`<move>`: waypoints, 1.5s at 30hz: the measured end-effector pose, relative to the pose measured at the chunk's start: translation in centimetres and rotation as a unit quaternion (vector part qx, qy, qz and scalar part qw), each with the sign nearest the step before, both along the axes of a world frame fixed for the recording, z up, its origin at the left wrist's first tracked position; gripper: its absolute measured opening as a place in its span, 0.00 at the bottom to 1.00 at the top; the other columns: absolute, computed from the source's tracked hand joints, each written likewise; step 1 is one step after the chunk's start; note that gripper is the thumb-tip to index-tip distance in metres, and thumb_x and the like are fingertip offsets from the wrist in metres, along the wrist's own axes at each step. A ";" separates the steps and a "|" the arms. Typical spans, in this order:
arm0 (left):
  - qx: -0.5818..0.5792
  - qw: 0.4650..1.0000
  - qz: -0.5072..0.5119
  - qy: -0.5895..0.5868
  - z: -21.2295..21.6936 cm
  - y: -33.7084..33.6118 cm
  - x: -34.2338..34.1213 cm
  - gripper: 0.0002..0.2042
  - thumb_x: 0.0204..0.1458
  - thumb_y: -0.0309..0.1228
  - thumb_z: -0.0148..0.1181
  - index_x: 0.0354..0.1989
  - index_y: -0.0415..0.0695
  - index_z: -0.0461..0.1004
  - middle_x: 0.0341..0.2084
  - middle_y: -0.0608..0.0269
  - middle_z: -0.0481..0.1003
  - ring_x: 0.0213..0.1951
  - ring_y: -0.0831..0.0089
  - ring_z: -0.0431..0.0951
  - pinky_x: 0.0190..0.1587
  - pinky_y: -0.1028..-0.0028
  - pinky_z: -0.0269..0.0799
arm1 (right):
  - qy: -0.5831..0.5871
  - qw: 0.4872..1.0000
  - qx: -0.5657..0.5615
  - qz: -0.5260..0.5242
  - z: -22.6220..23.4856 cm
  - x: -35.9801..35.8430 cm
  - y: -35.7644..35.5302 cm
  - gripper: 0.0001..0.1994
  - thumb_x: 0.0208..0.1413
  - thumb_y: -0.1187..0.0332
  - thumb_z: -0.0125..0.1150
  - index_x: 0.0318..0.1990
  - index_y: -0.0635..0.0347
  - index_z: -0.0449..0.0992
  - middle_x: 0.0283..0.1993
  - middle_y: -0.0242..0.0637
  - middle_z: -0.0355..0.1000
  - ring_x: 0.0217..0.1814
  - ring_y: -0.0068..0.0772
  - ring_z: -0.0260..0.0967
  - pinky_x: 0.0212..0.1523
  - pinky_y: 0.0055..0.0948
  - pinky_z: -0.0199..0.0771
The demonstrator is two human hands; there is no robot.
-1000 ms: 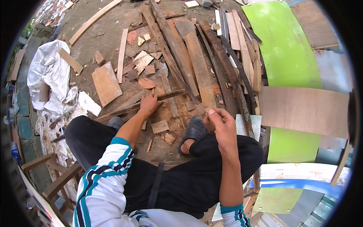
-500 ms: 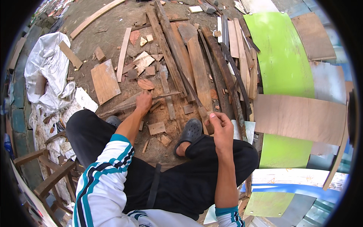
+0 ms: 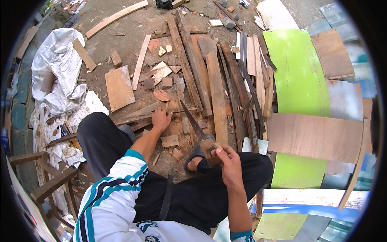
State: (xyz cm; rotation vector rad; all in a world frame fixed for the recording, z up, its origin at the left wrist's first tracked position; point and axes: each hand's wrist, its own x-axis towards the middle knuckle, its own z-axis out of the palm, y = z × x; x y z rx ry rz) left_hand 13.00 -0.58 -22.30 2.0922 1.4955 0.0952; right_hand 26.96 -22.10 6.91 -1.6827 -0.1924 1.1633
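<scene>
I sit on the ground among wood scraps. My right hand point(image 3: 229, 159) grips the wooden handle of a hand saw point(image 3: 194, 123), whose dark blade points up and left toward a thin wood strip point(image 3: 147, 113). My left hand point(image 3: 161, 119) presses down on that strip, fingers spread over its end. The blade tip lies just right of my left hand, near the strip. A small wood offcut point(image 3: 169, 140) lies between my hands. My sandalled foot point(image 3: 195, 155) sits under the saw handle.
Long planks point(image 3: 209, 80) are piled ahead. A flat board point(image 3: 119, 88) and small offcuts lie to the left. A white sack point(image 3: 60, 68) is at far left, a wooden frame point(image 3: 44, 181) at lower left. Green sheet point(image 3: 298, 72) and plywood panel point(image 3: 314, 137) lie right.
My right hand has drawn the saw back toward me and lower, so more of the blade shows. My left hand stays pressed on the strip.
</scene>
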 end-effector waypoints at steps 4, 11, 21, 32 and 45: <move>-0.154 0.961 0.201 -0.115 -0.1 -1.9 -0.6 0.21 0.63 0.47 0.51 0.51 0.41 0.75 0.50 0.49 0.74 0.50 0.55 0.74 0.52 0.56 0.69 | 0.079 0.995 0.033 -0.050 -0.8 -3.1 -0.1 0.14 0.61 0.69 0.61 0.51 0.65 0.73 0.41 0.35 0.76 0.43 0.27 0.74 0.46 0.31 0.75; -0.532 0.637 0.398 -0.391 7.0 -6.2 -0.3 0.24 0.64 0.47 0.52 0.55 0.37 0.69 0.44 0.56 0.75 0.45 0.66 0.76 0.45 0.66 0.72 | 0.203 0.967 0.078 -0.132 -4.9 -7.9 -1.5 0.10 0.64 0.71 0.55 0.50 0.65 0.71 0.43 0.38 0.74 0.48 0.31 0.72 0.51 0.37 0.76; -0.357 0.744 0.362 -0.434 7.0 -6.6 -7.2 0.13 0.59 0.36 0.62 0.36 0.37 0.72 0.28 0.61 0.75 0.29 0.72 0.73 0.32 0.68 0.70 | -0.370 0.910 -0.006 0.185 -7.0 -11.6 -3.3 0.21 0.62 0.66 0.56 0.59 0.69 0.68 0.57 0.50 0.69 0.64 0.52 0.64 0.64 0.44 0.64; -0.210 0.838 0.391 -0.318 8.3 -9.4 -12.8 0.16 0.56 0.36 0.63 0.41 0.32 0.75 0.32 0.57 0.77 0.34 0.71 0.75 0.37 0.69 0.70 | -0.398 0.786 0.101 0.462 -3.9 -12.5 -3.9 0.32 0.55 0.47 0.63 0.58 0.65 0.70 0.42 0.55 0.76 0.47 0.55 0.74 0.50 0.46 0.71; -0.215 0.880 0.300 -0.299 8.9 -10.2 -7.3 0.16 0.54 0.37 0.65 0.40 0.34 0.76 0.34 0.57 0.78 0.36 0.70 0.75 0.40 0.68 0.71 | -0.331 0.878 0.049 0.341 -4.2 -11.1 -5.2 0.27 0.57 0.61 0.60 0.62 0.63 0.65 0.50 0.59 0.74 0.52 0.62 0.72 0.52 0.50 0.72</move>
